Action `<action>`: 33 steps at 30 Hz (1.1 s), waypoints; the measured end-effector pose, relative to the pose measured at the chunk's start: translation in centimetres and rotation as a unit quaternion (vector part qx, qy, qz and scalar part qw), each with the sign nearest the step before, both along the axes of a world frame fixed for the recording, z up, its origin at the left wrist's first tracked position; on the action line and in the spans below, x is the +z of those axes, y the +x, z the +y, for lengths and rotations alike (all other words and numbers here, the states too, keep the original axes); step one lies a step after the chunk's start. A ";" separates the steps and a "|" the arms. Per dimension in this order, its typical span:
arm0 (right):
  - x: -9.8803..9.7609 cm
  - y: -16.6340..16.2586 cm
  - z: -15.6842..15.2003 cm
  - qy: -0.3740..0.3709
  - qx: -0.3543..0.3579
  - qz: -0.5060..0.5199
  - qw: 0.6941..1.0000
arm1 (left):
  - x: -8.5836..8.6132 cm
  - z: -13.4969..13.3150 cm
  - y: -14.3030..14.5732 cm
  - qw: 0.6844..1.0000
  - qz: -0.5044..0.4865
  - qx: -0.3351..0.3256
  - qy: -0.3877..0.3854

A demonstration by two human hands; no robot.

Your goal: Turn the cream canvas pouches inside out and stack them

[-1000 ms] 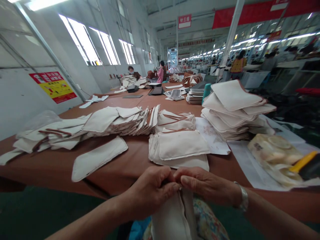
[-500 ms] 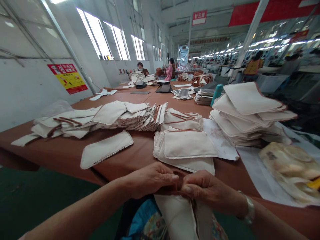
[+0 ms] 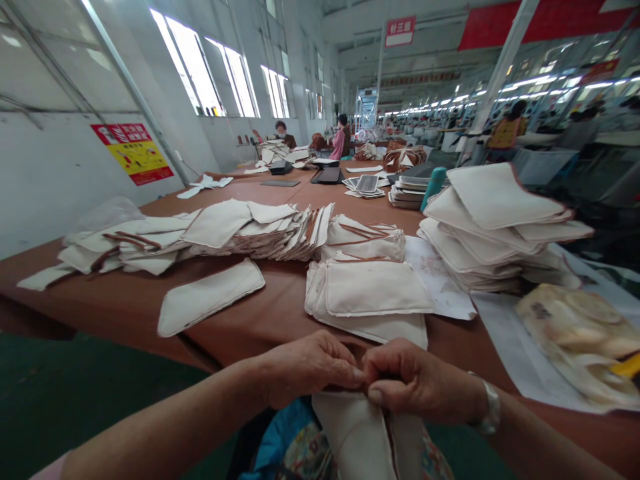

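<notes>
A cream fabric piece with brown edging (image 3: 350, 430) hangs over my lap, just below the table's front edge. My left hand (image 3: 315, 367) is closed in a pinch at its upper brown edge. Close against it, my right hand (image 3: 417, 380) grips the same edge, thumb bent over the top. The fingertips nearly meet, and whatever is between them is hidden. Just beyond my hands lies a small stack of cream padded pieces (image 3: 377, 290). Left of that stack, a single cream piece (image 3: 213, 297) rests on the brown table cover (image 3: 280, 310).
A long row of overlapping cream pieces (image 3: 220, 223) runs to the left. At right stand a tall cream stack (image 3: 495, 227), a teal bottle or spool (image 3: 433, 188) and a yellowish plastic bag (image 3: 575, 333) on paper. Co-workers (image 3: 341, 137) are farther back.
My left hand has shifted slightly right, its fingertips now closer to the right hand. The right thumb has moved a little lower. The fabric stays in both hands.
</notes>
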State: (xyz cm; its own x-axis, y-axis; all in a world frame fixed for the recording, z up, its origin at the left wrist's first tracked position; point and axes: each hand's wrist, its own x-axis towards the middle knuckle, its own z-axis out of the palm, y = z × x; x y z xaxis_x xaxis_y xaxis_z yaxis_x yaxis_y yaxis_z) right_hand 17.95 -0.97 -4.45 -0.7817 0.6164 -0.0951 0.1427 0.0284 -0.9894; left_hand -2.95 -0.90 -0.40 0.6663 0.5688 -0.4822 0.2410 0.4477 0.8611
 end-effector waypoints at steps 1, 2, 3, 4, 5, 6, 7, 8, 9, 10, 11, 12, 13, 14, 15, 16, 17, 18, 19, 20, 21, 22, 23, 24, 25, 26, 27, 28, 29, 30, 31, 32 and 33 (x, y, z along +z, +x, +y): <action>0.0 0.1 0.1 -0.003 0.003 0.006 1.000 | -0.1 -0.1 0.1 1.000 0.003 0.004 -0.005; 0.0 0.2 0.1 -0.010 0.007 0.020 1.000 | -0.3 -0.2 0.2 1.000 0.003 0.006 -0.006; 0.0 0.3 0.2 -0.020 0.012 0.038 0.999 | -0.6 -0.3 0.3 1.000 0.001 0.009 -0.004; -0.1 0.3 0.2 -0.030 0.016 0.059 0.998 | -0.8 -0.5 0.3 1.000 -0.001 0.011 0.002; -0.3 0.4 0.2 -0.042 0.018 0.081 0.996 | -1.0 -0.7 0.4 1.000 -0.002 0.010 0.012; -0.5 0.4 0.2 -0.054 0.019 0.101 0.993 | -1.1 -0.9 0.5 1.000 0.000 0.009 0.030; -0.8 0.4 0.1 -0.067 0.019 0.117 0.991 | -1.2 -1.1 0.6 0.998 0.007 0.008 0.054; -1.2 0.4 0.0 -0.080 0.016 0.129 0.988 | -1.2 -1.3 0.6 0.996 0.018 0.007 0.083; -1.6 0.3 -0.1 -0.092 0.014 0.139 0.986 | -1.2 -1.5 0.6 0.993 0.033 0.005 0.114; -2.0 0.3 -0.1 -0.101 0.010 0.145 0.984 | -1.1 -1.7 0.5 0.988 0.050 0.000 0.145; -2.3 0.2 -0.2 -0.102 0.005 0.146 0.984 | -0.9 -1.8 0.4 0.983 0.066 -0.008 0.169; -2.5 0.2 -0.2 -0.097 -0.001 0.143 0.985 | -0.8 -1.9 0.2 0.979 0.080 -0.022 0.184; -2.6 0.3 -0.1 -0.086 -0.005 0.135 0.987 | -0.7 -2.0 0.0 0.977 0.090 -0.036 0.191; -2.5 0.4 0.0 -0.064 -0.009 0.120 0.991 | -0.6 -2.1 -0.1 0.975 0.098 -0.045 0.192; -2.2 0.6 0.2 -0.029 -0.019 0.097 0.995 | -0.5 -2.1 -0.3 0.975 0.100 -0.041 0.194; -1.8 0.9 0.4 0.019 -0.044 0.069 0.996 | -0.5 -2.2 -0.4 0.975 0.100 -0.023 0.197; -1.3 1.3 0.5 0.072 -0.085 0.039 0.993 | -0.5 -2.3 -0.4 0.974 0.097 0.004 0.205; -0.7 1.7 0.6 0.118 -0.139 0.013 0.983 | -0.4 -2.4 -0.3 0.971 0.090 0.034 0.219; -0.3 2.1 0.6 0.145 -0.193 -0.005 0.970 | -0.3 -2.5 -0.1 0.967 0.081 0.060 0.236; 0.1 2.3 0.4 0.144 -0.232 -0.009 0.962 | -0.2 -2.5 0.1 0.962 0.069 0.078 0.253; 0.4 2.4 0.1 0.117 -0.248 0.000 0.962 | 0.0 -2.6 0.4 0.957 0.054 0.088 0.270; 0.5 2.3 -0.3 0.079 -0.233 0.016 0.969 | 0.2 -2.5 0.7 0.954 0.039 0.095 0.282; 0.4 2.1 -0.7 0.042 -0.199 0.031 0.979 | 0.4 -2.4 1.0 0.952 0.021 0.100 0.290; 0.2 1.7 -1.1 0.017 -0.161 0.045 0.986 | 0.7 -2.1 1.1 0.954 0.007 0.092 0.286; 0.0 1.3 -1.4 0.002 -0.131 0.055 0.990 | 0.9 -1.6 1.0 0.960 -0.002 0.070 0.269; -0.2 0.9 -1.6 -0.002 -0.117 0.061 0.991 | 1.0 -1.0 0.7 0.970 -0.002 0.038 0.241; -0.4 0.8 -1.7 -0.004 -0.116 0.063 0.991 | 1.0 -0.3 0.1 0.979 0.006 0.001 0.202; -0.6 0.8 -1.7 -0.011 -0.124 0.064 0.990 | 0.9 0.4 -0.6 0.987 0.020 -0.026 0.160; -0.8 1.1 -1.4 -0.022 -0.137 0.064 0.988 | 0.6 1.2 -1.6 0.991 0.038 -0.029 0.127; -0.9 1.5 -1.1 -0.037 -0.145 0.062 0.987 | 0.1 2.0 -2.6 0.993 0.053 -0.012 0.105; -1.1 2.1 -0.7 -0.051 -0.151 0.058 0.986 | -0.5 2.7 -3.6 0.993 0.061 0.022 0.097; -1.4 2.7 -0.2 -0.064 -0.154 0.054 0.985 | -1.3 3.3 -4.6 0.991 0.065 0.053 0.100; -1.7 3.3 0.3 -0.076 -0.155 0.052 0.984 | -2.2 3.8 -5.5 0.988 0.067 0.088 0.109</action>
